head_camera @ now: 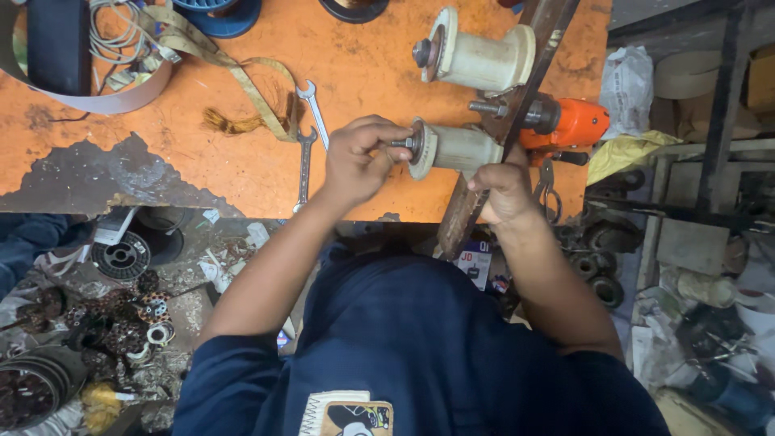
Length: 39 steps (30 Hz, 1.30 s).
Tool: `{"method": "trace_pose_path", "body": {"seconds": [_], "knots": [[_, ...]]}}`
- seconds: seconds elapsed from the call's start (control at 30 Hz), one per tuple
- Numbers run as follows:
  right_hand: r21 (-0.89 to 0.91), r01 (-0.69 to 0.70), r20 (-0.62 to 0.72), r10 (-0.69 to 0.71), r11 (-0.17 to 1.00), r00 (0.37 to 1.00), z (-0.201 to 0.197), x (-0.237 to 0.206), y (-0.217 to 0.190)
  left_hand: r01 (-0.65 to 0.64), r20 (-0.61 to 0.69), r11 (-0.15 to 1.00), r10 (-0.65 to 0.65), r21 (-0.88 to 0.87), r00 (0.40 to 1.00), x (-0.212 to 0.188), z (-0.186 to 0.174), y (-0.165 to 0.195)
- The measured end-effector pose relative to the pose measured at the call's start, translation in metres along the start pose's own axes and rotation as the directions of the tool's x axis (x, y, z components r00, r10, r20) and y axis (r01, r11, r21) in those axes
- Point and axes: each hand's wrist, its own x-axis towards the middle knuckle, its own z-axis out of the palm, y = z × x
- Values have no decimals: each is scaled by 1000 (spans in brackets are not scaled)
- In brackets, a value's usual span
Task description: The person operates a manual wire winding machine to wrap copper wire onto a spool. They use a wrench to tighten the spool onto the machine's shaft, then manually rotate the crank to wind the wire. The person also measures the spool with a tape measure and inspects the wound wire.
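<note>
Orange, chipped paint covers the worktop (355,56), with bare grey metal showing along its near-left edge. At far left a grey strap (89,101) curves around a dark flat object, and a coil of pale wire (117,32) lies just beside it. A yellowed measuring tape (234,69) trails across the surface toward two open-ended spanners (307,133), which lie crossed near the worktop's front edge. The left hand (359,161) is closed, fingers pinched together on the metal nut (404,143) at the end face of the near spool (456,149), a cream-coloured bobbin lying on its side. A second, larger cream spool (480,56) sits behind it, well apart from both hands, with its own nut facing left. A dark wooden bar (517,105) runs diagonally from the worktop's far edge down past its front edge, and both spools are mounted against it. The right hand (504,190) is clamped on this bar just below the near spool. An orange power drill (569,123) lies on the far side of the bar, its chuck pointing left toward the bar. Below the worktop, on the floor at left, lie wire reels (121,258) and assorted scrap.
</note>
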Motion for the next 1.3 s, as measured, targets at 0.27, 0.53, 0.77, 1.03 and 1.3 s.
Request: {"method": "trace_pose_path", "body": {"seconds": [0.27, 0.53, 0.77, 1.03, 1.3], "knots": [[-300, 131, -1, -138, 945, 990, -36, 45, 46, 488, 2, 849, -498, -203, 867, 22, -3, 42], [333, -69, 52, 55, 941, 997, 11, -14, -11, 389, -9, 854, -418, -346, 908, -3, 26, 43], [-172, -156, -38, 151, 973, 988, 34, -20, -54, 409, 18, 790, -452, -457, 892, -11, 25, 27], [-227, 48, -38, -59, 973, 998, 18, -6, -4, 403, -67, 801, -478, -442, 876, -7, 30, 4], [-100, 44, -52, -49, 994, 997, 10, 5, 0, 483, -75, 724, -589, -493, 805, -16, 27, 3]]}}
